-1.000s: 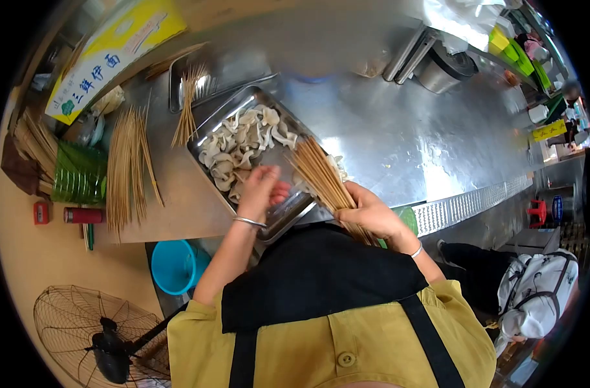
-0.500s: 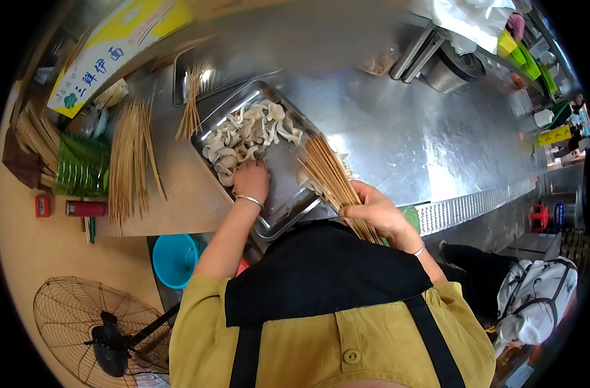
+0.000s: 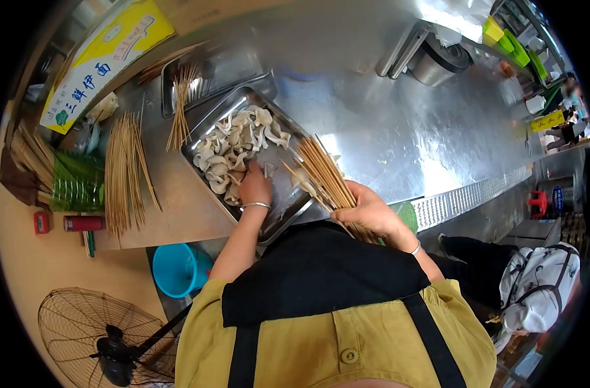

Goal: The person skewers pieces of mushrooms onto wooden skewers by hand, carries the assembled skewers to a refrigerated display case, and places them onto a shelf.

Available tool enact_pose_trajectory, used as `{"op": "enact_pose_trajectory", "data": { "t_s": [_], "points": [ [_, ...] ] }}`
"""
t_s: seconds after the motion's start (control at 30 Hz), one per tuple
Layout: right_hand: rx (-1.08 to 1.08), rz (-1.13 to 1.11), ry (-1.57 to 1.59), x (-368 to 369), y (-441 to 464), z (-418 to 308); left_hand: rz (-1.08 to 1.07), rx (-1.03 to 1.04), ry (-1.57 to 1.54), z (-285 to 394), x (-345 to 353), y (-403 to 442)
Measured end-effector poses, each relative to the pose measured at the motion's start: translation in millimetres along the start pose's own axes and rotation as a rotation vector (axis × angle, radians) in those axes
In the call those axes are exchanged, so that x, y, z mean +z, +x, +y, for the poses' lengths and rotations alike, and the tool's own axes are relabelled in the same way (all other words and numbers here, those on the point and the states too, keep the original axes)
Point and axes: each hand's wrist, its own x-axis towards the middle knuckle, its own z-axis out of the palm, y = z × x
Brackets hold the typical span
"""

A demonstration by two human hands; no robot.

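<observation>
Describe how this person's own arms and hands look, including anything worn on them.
The left hand and right hand are ungloved. Each has a slim silver-coloured bangle at the wrist. The mustard-yellow sleeves are short and plain, stopping above the forearms.

Stretches left arm (image 3: 237,242) forward, back of the left hand (image 3: 255,187) facing up, with fingertips largely hidden from view; holds right forearm (image 3: 430,265) close in, with right hand (image 3: 371,212) angled inward, fingers (image 3: 357,189) curled in a grip and thumb (image 3: 344,214) extended leftward.
</observation>
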Motion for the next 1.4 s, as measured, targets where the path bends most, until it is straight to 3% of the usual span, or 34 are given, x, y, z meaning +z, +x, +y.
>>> {"op": "enact_pose_trajectory", "data": {
  "t_s": [0.07, 0.13, 0.17, 0.23, 0.37, 0.63, 0.8, 1.4],
  "points": [
    [-0.014, 0.005, -0.023, 0, 2, 4, -0.023, -0.024, -0.020, -9, 11, 5],
    [-0.031, 0.011, -0.045, 1, 2, 4, -0.245, 0.036, -0.240, -18, 8, 12],
    [-0.028, 0.016, -0.079, 3, 1, 2, -0.240, 0.037, -0.242, -21, 8, 12],
    [-0.031, 0.017, -0.116, 6, 2, 0, -0.399, -0.511, -1.319, -2, -35, 2],
    [-0.064, 0.002, -0.260, 10, 4, -7, -0.477, -0.366, -1.552, -4, -80, -6],
    [-0.129, 0.012, -0.261, 18, 4, -7, -0.391, -0.239, -1.498, 9, -106, -16],
    [-0.041, -0.029, -0.330, 19, 2, -14, -0.350, -0.174, -1.449, 12, -107, -18],
    [-0.101, -0.027, -0.293, 16, 8, -2, -0.341, -0.143, -1.433, 18, -108, -25]
  ]
}}
